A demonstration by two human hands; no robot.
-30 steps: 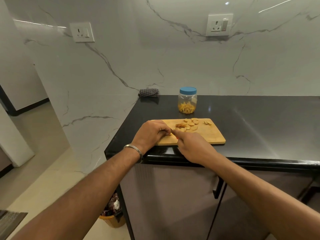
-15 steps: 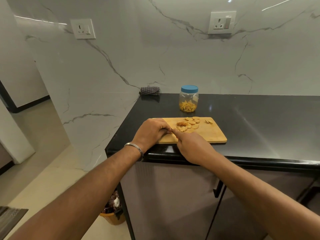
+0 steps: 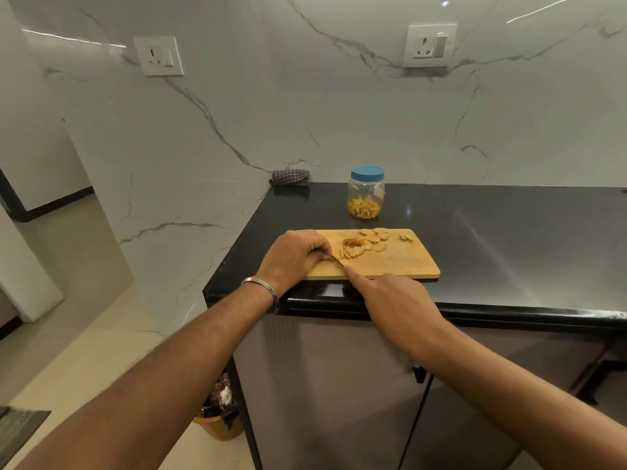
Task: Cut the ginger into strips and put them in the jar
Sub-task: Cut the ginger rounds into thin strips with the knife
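Slicing was the step in hand: the left hand (image 3: 294, 257), fingers curled, pinned a small piece of ginger at the left end of the pale rectangular wooden cutting board (image 3: 400, 262) just below the centre of the frame, while the right hand (image 3: 395, 301) gripped a knife whose handle was hidden in the fist, its index finger stretched along the spine and only a short dark stretch of the narrow blade (image 3: 338, 261) showing between the two hands. Just right of the blade lay a small heap of yellow ginger strips (image 3: 351, 250), and beyond it, toward the board's far edge, a scatter of round ginger slices (image 3: 375, 239) not yet cut down. The clear plastic jar with a blue screw lid (image 3: 366, 193) stood on the glossy black counter (image 3: 509, 239) just behind the board, lid on and a layer of strips already in its bottom. By my reading the task was partway through: the next move called for short downward strokes close to the left fingertips, then feeding the round slices under the blade, and the jar's lid would have to come off before any strips went in. A folded checked cloth (image 3: 291, 177) sat at the counter's far left corner against the marble wall.
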